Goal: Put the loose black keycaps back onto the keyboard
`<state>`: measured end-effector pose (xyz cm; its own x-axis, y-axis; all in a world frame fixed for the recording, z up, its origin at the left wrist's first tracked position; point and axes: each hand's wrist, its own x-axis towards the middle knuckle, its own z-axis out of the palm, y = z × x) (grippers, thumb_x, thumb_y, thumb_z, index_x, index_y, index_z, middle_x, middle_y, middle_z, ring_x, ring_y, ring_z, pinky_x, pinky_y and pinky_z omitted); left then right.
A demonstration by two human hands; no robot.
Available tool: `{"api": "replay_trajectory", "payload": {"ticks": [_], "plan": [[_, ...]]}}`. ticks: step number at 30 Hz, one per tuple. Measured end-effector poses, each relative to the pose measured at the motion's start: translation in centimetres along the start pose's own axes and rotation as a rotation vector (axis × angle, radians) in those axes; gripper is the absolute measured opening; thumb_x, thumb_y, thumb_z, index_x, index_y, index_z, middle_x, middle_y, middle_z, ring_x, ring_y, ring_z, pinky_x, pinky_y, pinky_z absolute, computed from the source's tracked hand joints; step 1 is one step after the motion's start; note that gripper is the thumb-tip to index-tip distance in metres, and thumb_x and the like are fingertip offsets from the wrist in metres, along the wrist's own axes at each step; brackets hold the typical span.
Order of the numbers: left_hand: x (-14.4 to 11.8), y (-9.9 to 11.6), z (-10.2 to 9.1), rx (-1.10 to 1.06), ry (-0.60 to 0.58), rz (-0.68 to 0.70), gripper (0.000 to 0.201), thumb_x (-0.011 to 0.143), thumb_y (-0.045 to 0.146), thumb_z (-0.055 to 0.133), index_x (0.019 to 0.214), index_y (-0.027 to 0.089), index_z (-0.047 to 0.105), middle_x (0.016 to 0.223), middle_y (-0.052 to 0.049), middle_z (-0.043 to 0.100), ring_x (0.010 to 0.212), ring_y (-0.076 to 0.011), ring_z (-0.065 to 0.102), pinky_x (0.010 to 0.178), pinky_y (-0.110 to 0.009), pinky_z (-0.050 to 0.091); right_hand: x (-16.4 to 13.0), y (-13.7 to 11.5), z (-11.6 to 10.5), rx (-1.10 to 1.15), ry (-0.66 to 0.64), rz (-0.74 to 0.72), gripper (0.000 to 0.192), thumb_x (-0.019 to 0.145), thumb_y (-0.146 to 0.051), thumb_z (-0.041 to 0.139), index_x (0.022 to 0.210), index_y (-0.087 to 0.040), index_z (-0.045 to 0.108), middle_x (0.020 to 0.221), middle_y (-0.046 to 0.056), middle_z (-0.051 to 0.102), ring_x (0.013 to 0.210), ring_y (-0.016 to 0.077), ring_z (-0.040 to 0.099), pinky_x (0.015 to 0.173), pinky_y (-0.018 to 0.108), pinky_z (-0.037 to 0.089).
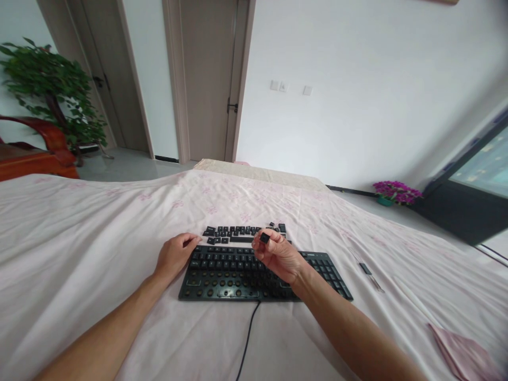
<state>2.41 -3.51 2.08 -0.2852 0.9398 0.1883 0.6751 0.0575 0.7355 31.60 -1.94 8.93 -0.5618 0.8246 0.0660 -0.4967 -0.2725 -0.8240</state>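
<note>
Your left hand (174, 256) rests open on the left edge of the black plastic corded keyboard (222, 272); right hand (278, 254) pinches a small black square keycap (264, 238) above its middle. Loose black keycaps (238, 233) lie just beyond. Keep the kbd steady w/ the left.

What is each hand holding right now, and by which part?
The right hand pinches a small black plastic keycap by its sides at the fingertips. The left hand holds nothing; it rests at the black keyboard.
</note>
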Motion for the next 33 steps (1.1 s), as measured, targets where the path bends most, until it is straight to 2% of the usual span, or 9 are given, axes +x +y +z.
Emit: {"api": "replay_trajectory", "payload": {"ticks": [2,5,10,13,16,20,24,29,33], "plan": [[0.0,0.0,0.0,0.001,0.001,0.002,0.035,0.085,0.053,0.052,0.090,0.027,0.076,0.097,0.001,0.077,0.091,-0.0213,0.069,0.080,-0.027,0.046,-0.3,-0.2,-0.1,-0.045,0.019,-0.007,0.037,0.057,-0.035,0.093,0.085,-0.020,0.075,0.074,0.000,0.067,0.069,0.0096,0.057,0.056,0.020,0.041],[-0.1,0.0,0.0,-0.004,0.000,0.007,0.036,0.085,0.054,0.052,0.090,0.027,0.075,0.098,0.001,0.077,0.092,-0.0216,0.069,0.078,-0.027,0.046,-1.0,-0.9,-1.0,-0.200,0.120,-0.014,0.034,0.056,-0.032,0.093,0.084,-0.021,0.076,0.074,-0.001,0.069,0.063,0.0093,0.056,0.055,0.021,0.041],[-0.2,0.0,0.0,0.021,-0.005,0.010,0.036,0.085,0.054,0.052,0.091,0.026,0.075,0.099,0.000,0.077,0.092,-0.0219,0.069,0.076,-0.027,0.046,-2.6,-2.1,-4.0,-0.661,0.350,-0.060,0.028,0.058,-0.025,0.087,0.084,-0.021,0.076,0.076,-0.001,0.071,0.064,0.0128,0.058,0.060,0.026,0.045],[-0.2,0.0,0.0,0.022,0.000,0.018,0.036,0.086,0.053,0.051,0.090,0.026,0.075,0.099,0.000,0.078,0.092,-0.0219,0.069,0.077,-0.027,0.046,-3.8,-2.2,-5.6,-0.949,0.392,-0.063,0.025,0.063,-0.026,0.081,0.087,-0.022,0.075,0.077,-0.001,0.072,0.072,0.0174,0.063,0.069,0.031,0.049],[-0.2,-0.1,0.0,0.018,0.001,0.025,0.036,0.086,0.053,0.051,0.090,0.026,0.075,0.100,0.000,0.077,0.093,-0.0214,0.069,0.079,-0.026,0.046,-4.9,-2.0,-6.4,-1.298,0.356,-0.094,0.018,0.072,-0.027,0.075,0.090,-0.024,0.075,0.084,0.001,0.073,0.079,0.0202,0.066,0.074,0.034,0.050],[-0.2,-0.2,0.0,0.024,-0.005,0.021,0.036,0.085,0.053,0.051,0.091,0.026,0.076,0.099,-0.001,0.077,0.090,-0.0214,0.068,0.080,-0.027,0.047,-5.9,-1.9,-6.5,-1.627,0.204,-0.204,0.013,0.080,-0.023,0.069,0.093,-0.025,0.073,0.093,0.002,0.072,0.088,0.0214,0.065,0.082,0.035,0.049],[-0.1,-0.1,0.0,0.034,-0.002,0.014,0.036,0.085,0.052,0.052,0.091,0.027,0.076,0.099,0.000,0.077,0.089,-0.0214,0.068,0.082,-0.027,0.047,-6.2,-1.7,-6.2,-1.798,0.130,-0.244,0.016,0.085,-0.020,0.067,0.098,-0.025,0.072,0.096,0.002,0.072,0.092,0.0212,0.064,0.083,0.034,0.048],[-0.2,0.1,0.0,0.036,-0.006,0.004,0.036,0.084,0.053,0.052,0.091,0.027,0.076,0.099,-0.001,0.077,0.090,-0.0220,0.068,0.082,-0.027,0.047,-6.2,-1.6,-5.3,-2.002,0.059,-0.291,0.012,0.088,-0.019,0.064,0.097,-0.024,0.070,0.093,0.004,0.072,0.088,0.0212,0.063,0.078,0.032,0.047],[-0.2,0.1,-0.1,0.033,-0.006,0.007,0.036,0.084,0.052,0.052,0.091,0.027,0.076,0.099,-0.001,0.077,0.089,-0.0220,0.068,0.082,-0.027,0.047,-6.1,-1.4,-4.8,-2.085,-0.014,-0.345,0.011,0.090,-0.019,0.063,0.097,-0.024,0.071,0.091,0.004,0.073,0.086,0.0212,0.063,0.077,0.032,0.045]]}}
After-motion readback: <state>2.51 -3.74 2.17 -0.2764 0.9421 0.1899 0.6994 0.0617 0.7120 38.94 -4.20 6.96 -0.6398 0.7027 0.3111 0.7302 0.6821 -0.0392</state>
